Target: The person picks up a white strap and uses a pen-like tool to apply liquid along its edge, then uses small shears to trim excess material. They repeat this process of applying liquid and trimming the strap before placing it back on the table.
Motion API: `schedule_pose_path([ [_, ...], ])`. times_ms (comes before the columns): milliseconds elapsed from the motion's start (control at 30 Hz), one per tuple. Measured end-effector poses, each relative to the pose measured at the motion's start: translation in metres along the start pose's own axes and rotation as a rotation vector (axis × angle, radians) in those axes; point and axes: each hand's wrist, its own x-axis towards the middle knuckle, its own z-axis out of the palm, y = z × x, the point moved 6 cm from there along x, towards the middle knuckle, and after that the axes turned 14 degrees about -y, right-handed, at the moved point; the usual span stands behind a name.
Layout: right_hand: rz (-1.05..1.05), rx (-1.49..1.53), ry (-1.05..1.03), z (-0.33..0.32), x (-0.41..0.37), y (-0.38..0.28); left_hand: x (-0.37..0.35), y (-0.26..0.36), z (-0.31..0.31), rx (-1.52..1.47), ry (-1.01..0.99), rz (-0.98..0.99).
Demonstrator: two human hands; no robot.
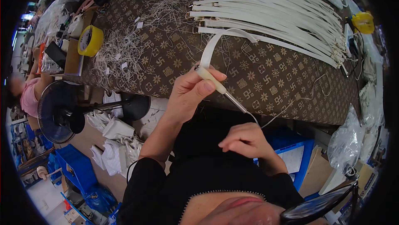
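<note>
"Head view, from where I'm standing: what has the left hand got?"

"A pen-shaped tool, pinched between thumb and fingers, pale handle up, metal shaft slanting down toward the right. It's over the near edge of the bench. A white strap rises from behind that same grip and curls over toward the right; I can't tell which fingers hold it."

"And how's the arm set?"

"Forearm comes up steeply from the lower left, wrist nearly straight, thumb lying along the handle."

"The right hand?"

"Just this side of the near edge, in front of the black top. Fingers loosely bent and a little parted, pointing left, well clear of the strap."

"What's that line by the shaft?"

"A thin cord, running from the tool's lower end onto the right part of the bench."

"Anything beyond?"

"White straps with buckles, laid in a row toward the far right corner, and a tangle of loose threads on the left, beside a yellow tape roll."
</note>
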Motion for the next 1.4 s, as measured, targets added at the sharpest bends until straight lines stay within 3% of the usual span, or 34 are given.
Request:
schedule_pose_path([
  [33,-0.096,-0.026,0.007,-0.005,0.000,-0.022,0.001,0.001,0.002,0.088,-0.043,-0.014],
  [100,-0.236,-0.229,0.307,-0.028,-0.015,-0.049,0.000,0.003,0.008,0.129,-0.063,-0.040],
  [133,-0.189,-0.632,0.449,-0.035,-0.016,-0.062,0.000,0.004,0.011,0.167,-0.074,-0.062],
  [167,-0.200,-0.639,0.445,-0.037,-0.009,-0.060,0.000,0.006,0.013,0.174,-0.074,-0.050],
  [233,0.065,-0.434,0.485,-0.044,0.004,-0.028,-0.002,0.002,0.015,0.188,-0.084,-0.117],
  [267,0.122,-0.133,0.341,-0.039,0.009,-0.013,-0.002,0.001,0.015,0.195,-0.079,-0.108],
  [300,0.117,-0.138,0.333,-0.040,0.008,-0.007,-0.002,0.000,0.015,0.191,-0.088,-0.084],
  [367,0.154,0.194,0.222,-0.035,0.006,0.017,-0.004,-0.002,0.016,0.188,-0.090,-0.060],
  [500,0.173,0.228,0.328,-0.039,0.001,0.023,-0.006,0.001,0.017,0.235,-0.045,-0.029],
  [567,0.032,-0.391,0.389,-0.046,0.001,0.001,-0.006,0.000,0.018,0.245,-0.015,-0.020],
  [600,0.030,-0.396,0.385,-0.046,0.002,-0.001,-0.007,0.001,0.016,0.259,0.030,0.010],
  [667,-0.037,-0.765,0.499,-0.043,0.003,-0.019,-0.009,0.001,0.015,0.271,0.083,0.044],
  [867,-0.126,-1.009,0.631,-0.036,0.005,-0.021,-0.010,0.007,0.014,0.314,0.184,0.114],
  [1000,-0.112,-1.135,0.596,-0.036,0.009,-0.025,-0.007,0.001,0.013,0.279,0.190,0.027],
  [1067,-0.056,-1.167,0.627,-0.047,0.007,-0.023,-0.005,0.002,0.007,0.275,0.179,-0.045],
  [1133,0.031,-1.133,0.662,-0.067,0.000,-0.016,-0.006,0.006,-0.011,0.315,0.173,0.092],
  [1267,0.260,-1.220,0.589,-0.120,-0.015,0.002,-0.034,0.030,-0.058,0.128,0.387,0.159],
  [1333,0.182,-1.260,0.589,-0.139,-0.020,0.011,-0.054,0.056,-0.079,0.235,0.471,0.164],
  [1400,0.352,-1.179,0.543,-0.154,-0.019,0.020,-0.073,0.067,-0.097,0.226,0.571,0.120],
])
